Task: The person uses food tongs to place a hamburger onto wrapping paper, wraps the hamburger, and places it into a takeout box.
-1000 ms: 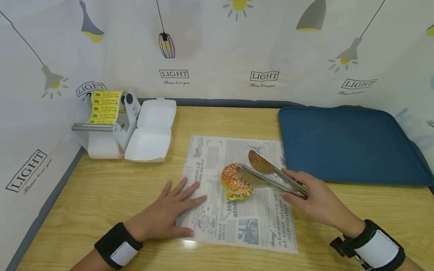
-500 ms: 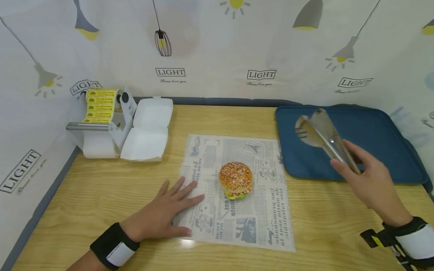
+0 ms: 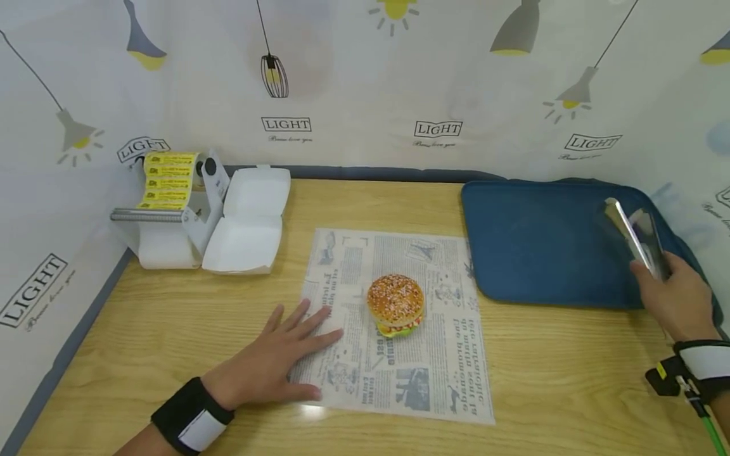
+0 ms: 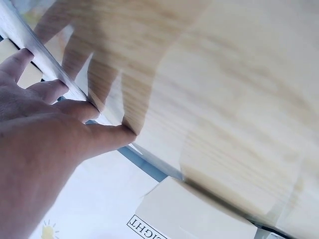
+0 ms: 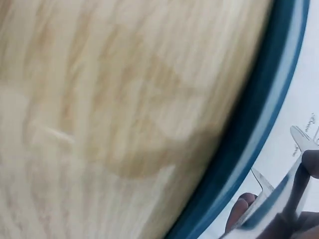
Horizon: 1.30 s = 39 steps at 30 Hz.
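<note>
A sesame-seed burger [image 3: 396, 304] with lettuce showing at its front edge sits on a sheet of newsprint-patterned paper [image 3: 445, 373]. My left hand [image 3: 274, 364] lies flat with fingers spread, its fingertips on the paper's left edge. In the left wrist view those fingers [image 4: 112, 137] reach straight out over the wood. At the far right, my right hand [image 3: 675, 301] grips metal tongs [image 3: 633, 234] above the right end of the blue tray [image 3: 547, 247]. The tongs' two arms stand slightly apart with nothing between them. The right wrist view catches the tongs [image 5: 279, 194] at its lower right.
A white open clamshell box [image 3: 245, 244] stands at the back left beside a dispenser [image 3: 171, 215] carrying a roll of yellow labels. A lamp-printed cloth [image 3: 365, 82] hangs behind the wooden table [image 3: 228, 316]. A green cable [image 3: 711, 434] trails from the right wristband.
My right hand has carried the tongs away from the burger, rightward over the tray, and their tips have come closer together. The burger stays on the paper; my left hand has not moved.
</note>
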### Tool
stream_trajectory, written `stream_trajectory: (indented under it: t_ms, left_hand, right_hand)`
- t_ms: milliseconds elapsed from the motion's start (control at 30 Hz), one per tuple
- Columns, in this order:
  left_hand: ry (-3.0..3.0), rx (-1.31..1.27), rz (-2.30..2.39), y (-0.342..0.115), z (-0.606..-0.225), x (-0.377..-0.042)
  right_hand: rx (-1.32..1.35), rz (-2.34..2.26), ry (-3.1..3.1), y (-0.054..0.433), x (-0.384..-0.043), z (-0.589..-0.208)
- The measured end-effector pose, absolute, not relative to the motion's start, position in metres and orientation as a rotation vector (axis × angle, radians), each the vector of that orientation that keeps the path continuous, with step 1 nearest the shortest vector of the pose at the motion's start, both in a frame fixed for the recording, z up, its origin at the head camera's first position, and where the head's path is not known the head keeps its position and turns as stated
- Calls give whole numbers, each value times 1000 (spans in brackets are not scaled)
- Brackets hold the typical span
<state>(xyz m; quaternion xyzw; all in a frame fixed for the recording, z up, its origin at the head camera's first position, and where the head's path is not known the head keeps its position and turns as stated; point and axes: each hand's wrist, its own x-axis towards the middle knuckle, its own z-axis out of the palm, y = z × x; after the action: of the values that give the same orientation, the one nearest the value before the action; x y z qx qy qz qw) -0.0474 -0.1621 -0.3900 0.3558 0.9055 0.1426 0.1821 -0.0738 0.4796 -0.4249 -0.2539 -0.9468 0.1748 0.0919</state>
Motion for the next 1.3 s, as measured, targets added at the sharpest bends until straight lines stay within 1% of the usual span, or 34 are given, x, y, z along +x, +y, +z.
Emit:
stream_trajectory:
  t_ms: [67,233,333,533,733,833,900,1033,1133,1200,1300]
  left_hand:
    - [2554,1004,403,-162,-390,-47]
    - [2547,1013,407,-161,-389,-47]
    - [2547,1017,402,-160,-388,-48]
    - [2554,1021,394,-159,-387,-47]
    - [2573,1027,386,-158,-388,-47]
    - [2579,1028,390,-158,-388,-46]
    - [2579,1021,385,-159,-388,-46]
    - [2583,1008,381,-158,-388,-44]
    - [2596,982,369,-156,-389,-42]
    - [2619,968,351,-154,-389,-40]
    - [2652,954,332,-150,-390,-36]
  right_hand:
    - [-756,502,-2804,475,-72,-421]
    - [-797,485,-2808,441,-64,-395]
    - [-831,486,-2809,430,-61,-388]
    - [-864,510,-2817,431,-62,-389]
    - [-809,514,-2792,430,-59,-388]
    - [-648,484,-2733,416,-52,-382]
    - [-466,450,-2728,396,-45,-376]
    - [42,478,-2822,332,-22,-365]
    - [382,509,-2956,280,0,-364]
    - [517,472,-3066,252,13,-369]
    - [601,437,-3211,228,24,-380]
